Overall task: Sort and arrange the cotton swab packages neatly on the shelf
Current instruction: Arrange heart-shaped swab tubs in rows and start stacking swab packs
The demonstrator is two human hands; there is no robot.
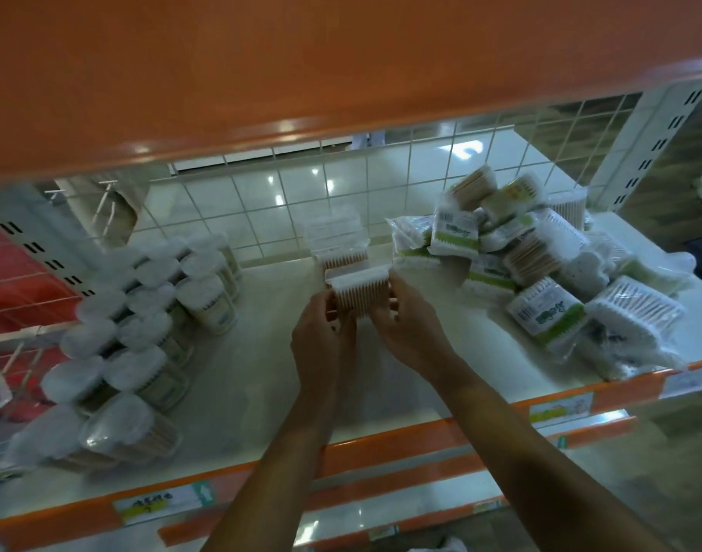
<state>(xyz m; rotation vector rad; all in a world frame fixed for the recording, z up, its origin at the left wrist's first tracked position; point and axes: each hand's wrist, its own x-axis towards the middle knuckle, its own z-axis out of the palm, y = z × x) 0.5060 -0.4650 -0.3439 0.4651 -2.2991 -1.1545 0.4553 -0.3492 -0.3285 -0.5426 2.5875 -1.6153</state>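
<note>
Swab pack sits in the middle of the shelf, held between two hands. The left hand has its fingers curled round the pack's left end. The right hand has its fingers curled round the right end. So the grip is closed on the pack from both sides, with the pack right between the fingertips and its white tips facing up. The pack is low, at or just over the shelf. It is too hard to tell if it touches.

Holding both ends likely keeps the pack straight, so it can be set down square. Just behind it, a second pack stands against the wire back. The held pack is lined up in front of that one, so the person seems to be making a row from back to front.

To the right lies a messy pile of packs, tipped every which way. These likely wait to be sorted. To the left, round tubs stand in tidy rows, well apart from the hands. That side looks done.
</note>
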